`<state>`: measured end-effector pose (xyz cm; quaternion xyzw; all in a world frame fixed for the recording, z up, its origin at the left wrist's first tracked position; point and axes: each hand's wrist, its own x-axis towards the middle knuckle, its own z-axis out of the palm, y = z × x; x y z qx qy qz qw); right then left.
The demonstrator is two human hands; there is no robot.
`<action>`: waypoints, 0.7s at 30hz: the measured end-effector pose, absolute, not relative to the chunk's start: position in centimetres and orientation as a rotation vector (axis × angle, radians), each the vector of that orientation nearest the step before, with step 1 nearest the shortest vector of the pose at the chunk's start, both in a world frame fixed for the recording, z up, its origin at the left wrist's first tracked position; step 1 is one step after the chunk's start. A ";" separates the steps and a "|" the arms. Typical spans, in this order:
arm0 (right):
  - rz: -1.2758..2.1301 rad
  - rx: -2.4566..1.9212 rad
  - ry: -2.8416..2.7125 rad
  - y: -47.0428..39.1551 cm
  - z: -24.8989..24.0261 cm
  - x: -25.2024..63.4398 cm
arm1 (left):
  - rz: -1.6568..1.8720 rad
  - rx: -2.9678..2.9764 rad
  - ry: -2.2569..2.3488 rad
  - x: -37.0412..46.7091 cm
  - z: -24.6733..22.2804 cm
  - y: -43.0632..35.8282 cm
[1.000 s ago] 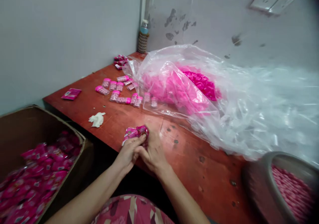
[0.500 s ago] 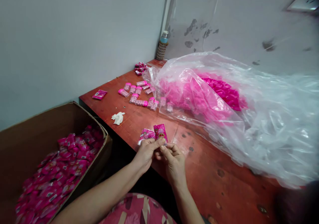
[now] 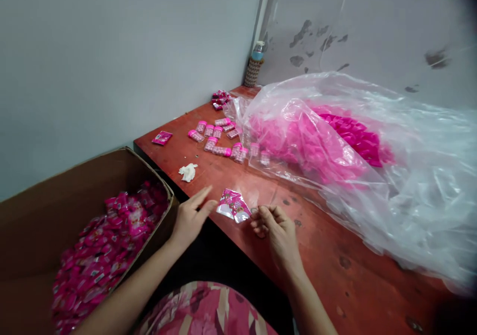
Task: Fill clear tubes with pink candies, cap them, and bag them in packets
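My left hand [image 3: 191, 220] is over the near table edge beside the cardboard box, its fingers stretched and thumb apart, with nothing in it. Two flat pink printed sachets [image 3: 233, 205] overlap on the red table between my hands. My right hand [image 3: 275, 228] is just right of them, fingers curled and thumb pressed to the forefinger; whatever may be between them is hidden. Inside the open cardboard box [image 3: 169, 196] at the left lies a heap of shiny pink packets [image 3: 100, 255].
Small pink-capped jars [image 3: 221, 151] lie on the red table [image 3: 316, 255], near a crumpled white scrap [image 3: 188, 172] and a lone sachet [image 3: 162, 137]. A large clear plastic bag [image 3: 417, 186] of pink pieces spreads at right. A bottle [image 3: 257, 51] stands in the corner.
My hands have parted, the left swinging toward the box and the right moving right. The sachet pinched between them is out of both hands. The whole view has shifted slightly.
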<state>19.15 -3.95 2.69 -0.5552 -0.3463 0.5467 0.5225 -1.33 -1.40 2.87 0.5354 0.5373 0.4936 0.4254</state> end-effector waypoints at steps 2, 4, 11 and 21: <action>1.293 -1.349 -0.885 -4.1 2.6 19.1 | 1.054 1.755 1.353 0.1 2.2 -0.7; 1.248 -1.387 -0.943 -4.3 2.6 19.0 | 0.907 2.023 1.321 1.6 1.6 -0.1; 1.199 -1.486 -1.000 -4.4 1.9 19.9 | 0.820 2.232 1.372 3.1 -0.8 0.4; 1.344 -1.217 -0.891 -0.6 2.7 18.7 | 1.241 1.690 1.214 3.2 1.2 -0.2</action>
